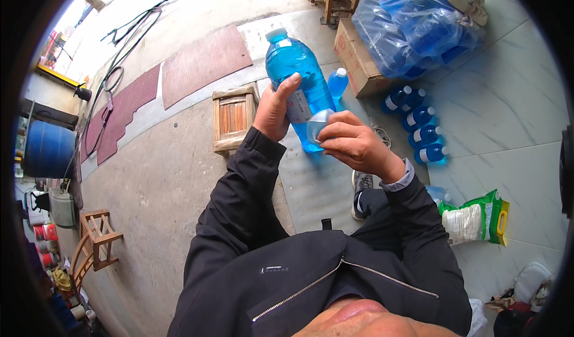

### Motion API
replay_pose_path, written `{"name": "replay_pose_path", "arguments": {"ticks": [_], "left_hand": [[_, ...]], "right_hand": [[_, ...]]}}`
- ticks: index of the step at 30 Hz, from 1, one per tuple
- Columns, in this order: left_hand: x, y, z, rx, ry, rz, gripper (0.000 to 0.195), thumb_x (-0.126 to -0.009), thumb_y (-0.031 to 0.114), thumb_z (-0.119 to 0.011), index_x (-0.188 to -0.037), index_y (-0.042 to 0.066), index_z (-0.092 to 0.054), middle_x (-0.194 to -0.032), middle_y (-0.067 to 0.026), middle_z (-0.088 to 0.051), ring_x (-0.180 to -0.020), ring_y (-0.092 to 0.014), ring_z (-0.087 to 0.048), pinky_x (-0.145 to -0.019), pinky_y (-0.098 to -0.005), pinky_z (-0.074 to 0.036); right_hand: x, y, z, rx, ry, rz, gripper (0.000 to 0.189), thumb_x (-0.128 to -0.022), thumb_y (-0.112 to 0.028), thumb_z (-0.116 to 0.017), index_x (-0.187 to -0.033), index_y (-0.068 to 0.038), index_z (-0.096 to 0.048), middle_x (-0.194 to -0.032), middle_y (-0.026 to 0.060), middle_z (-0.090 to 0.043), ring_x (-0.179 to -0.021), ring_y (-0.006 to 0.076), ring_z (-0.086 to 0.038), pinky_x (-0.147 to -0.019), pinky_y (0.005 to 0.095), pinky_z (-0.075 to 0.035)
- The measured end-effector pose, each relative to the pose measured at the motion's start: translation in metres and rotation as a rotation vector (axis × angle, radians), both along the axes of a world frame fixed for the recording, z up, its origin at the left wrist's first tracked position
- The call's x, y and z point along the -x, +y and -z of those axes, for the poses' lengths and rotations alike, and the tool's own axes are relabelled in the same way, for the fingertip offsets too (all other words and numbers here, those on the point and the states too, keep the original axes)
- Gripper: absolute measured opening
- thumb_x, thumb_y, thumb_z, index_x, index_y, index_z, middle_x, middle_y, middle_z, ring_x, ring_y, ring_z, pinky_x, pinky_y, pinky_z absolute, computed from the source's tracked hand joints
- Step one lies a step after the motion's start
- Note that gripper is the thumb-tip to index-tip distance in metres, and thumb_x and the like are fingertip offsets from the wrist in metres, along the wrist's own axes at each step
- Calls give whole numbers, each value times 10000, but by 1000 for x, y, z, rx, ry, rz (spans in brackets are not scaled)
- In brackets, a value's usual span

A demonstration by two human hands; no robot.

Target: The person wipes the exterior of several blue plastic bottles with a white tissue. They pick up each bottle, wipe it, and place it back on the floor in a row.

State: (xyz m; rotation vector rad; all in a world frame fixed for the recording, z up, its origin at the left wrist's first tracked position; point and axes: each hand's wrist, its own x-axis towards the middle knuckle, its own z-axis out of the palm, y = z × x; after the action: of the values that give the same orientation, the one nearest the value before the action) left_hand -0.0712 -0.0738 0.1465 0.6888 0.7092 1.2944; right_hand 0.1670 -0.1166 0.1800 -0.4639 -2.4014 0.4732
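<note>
My left hand [279,106] grips a large clear plastic bottle of blue liquid [298,63], its thumb on the side above a white printed label [298,106]. The bottle leans, with its pale cap [276,34] towards the top of the view. Between the fingertips of my right hand [352,140] is a translucent, curled film-like piece [319,123], held against the lower part of the bottle. Whether this piece is still joined to the label cannot be told. Just behind the bottle stands a smaller bottle of blue liquid with a white cap [338,84].
A wooden stool [234,119] stands beyond my left forearm. Several blue-filled bottles [418,118] stand on the tiles at right, near a cardboard box [354,59] and plastic-wrapped blue bottles [417,23]. A green and white bag [471,220] lies at right; a wooden chair [101,243] is at left.
</note>
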Motion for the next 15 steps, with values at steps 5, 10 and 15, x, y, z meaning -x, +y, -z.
{"name": "replay_pose_path", "arguments": {"ticks": [5, 10, 15], "left_hand": [[4, 4, 2, 38, 5, -22, 664, -953, 475, -859, -1395, 52, -602, -1221, -84, -723, -1092, -225, -731, -979, -440, -614], [4, 6, 6, 31, -12, -39, 652, -952, 480, -860, -1382, 54, -618, -1206, -84, -727, -1077, -218, -733, -962, -423, -616], [0, 0, 4, 28, 65, 12, 658, -950, 472, -861, -1384, 37, -628, -1214, -81, -730, -1068, -201, -728, -945, -392, -610]], "right_hand": [[-18, 2, -14, 373, -271, -222, 102, -923, -48, -835, -996, -33, -765, -1025, 83, -734, -964, 292, -725, -834, 380, -583], [-49, 16, -35, 851, -36, -190, 103, -949, -38, -838, -1033, -7, -786, -1018, 75, -721, -963, 193, -710, -846, 335, -553], [-27, 16, -12, 760, 442, 79, 202, -993, 5, -807, -1189, -16, -762, -1155, 60, -695, -1081, 146, -684, -947, 296, -560]]}}
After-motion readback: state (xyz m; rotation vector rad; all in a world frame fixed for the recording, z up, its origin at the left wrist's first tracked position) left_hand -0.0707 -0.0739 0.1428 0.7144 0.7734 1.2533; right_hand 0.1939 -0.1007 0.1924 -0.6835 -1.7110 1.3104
